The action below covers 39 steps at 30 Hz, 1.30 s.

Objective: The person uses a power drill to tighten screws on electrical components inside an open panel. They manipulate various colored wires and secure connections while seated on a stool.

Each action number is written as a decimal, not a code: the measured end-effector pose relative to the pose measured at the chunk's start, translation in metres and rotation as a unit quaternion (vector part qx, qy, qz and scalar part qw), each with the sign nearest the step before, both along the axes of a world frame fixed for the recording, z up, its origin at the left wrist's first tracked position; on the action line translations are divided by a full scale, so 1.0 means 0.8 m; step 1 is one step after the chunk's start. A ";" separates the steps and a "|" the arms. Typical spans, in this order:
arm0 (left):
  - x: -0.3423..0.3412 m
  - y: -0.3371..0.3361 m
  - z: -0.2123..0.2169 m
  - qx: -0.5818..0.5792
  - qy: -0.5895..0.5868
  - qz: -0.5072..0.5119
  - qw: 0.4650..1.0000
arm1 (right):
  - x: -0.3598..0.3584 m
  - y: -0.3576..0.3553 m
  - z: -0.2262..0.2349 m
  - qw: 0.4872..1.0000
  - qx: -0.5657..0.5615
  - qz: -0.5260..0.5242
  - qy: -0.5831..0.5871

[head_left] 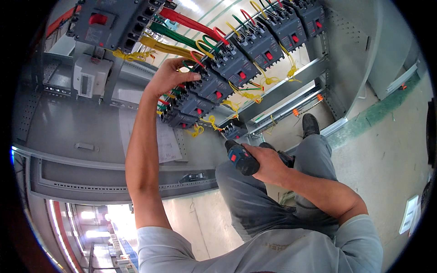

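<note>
My left hand (169, 77) reaches up to a row of dark grey circuit breakers (237, 60) with red toggles. Its thumb lies along the upper edge of one breaker. The fingers curl in among short green and red wires (196, 57), and what they pinch is hidden. A dark blue and black cordless drill (242, 158) is held in my right hand (269, 164), above my lap. The drill's nose points up and left, toward a small breaker (234, 132) below the row, without touching it. Bundled red (195, 22), green and yellow cables run behind my left hand.
A large breaker (107, 20) is mounted at the upper left, above a white meter-like box (91, 76). Printed sheets (166, 144) lie on the grey cabinet panel (68, 123) beside my left forearm. Yellow wire coils (291, 70) hang from the breakers. Metal rails (282, 102) cross on the right.
</note>
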State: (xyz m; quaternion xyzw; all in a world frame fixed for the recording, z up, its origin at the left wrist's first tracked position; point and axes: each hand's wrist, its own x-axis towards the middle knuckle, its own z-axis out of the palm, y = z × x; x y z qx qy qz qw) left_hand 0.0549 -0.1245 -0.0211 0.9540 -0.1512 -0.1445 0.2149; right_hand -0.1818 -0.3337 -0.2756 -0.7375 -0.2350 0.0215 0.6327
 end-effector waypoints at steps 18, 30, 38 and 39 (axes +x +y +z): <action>-0.004 0.029 -0.033 0.032 -0.277 0.058 0.958 | -0.009 -0.004 0.000 1.000 0.027 -0.008 -0.008; -0.024 0.013 -0.059 -0.003 -0.446 0.051 0.894 | -0.005 -0.004 0.002 0.999 0.030 -0.009 0.012; -0.077 -0.060 -0.013 0.054 -0.505 -0.044 0.860 | -0.010 -0.009 -0.018 0.999 0.031 -0.041 -0.006; -0.088 -0.085 -0.012 0.003 -0.466 -0.030 0.884 | -0.011 -0.014 -0.014 0.999 0.029 -0.039 0.007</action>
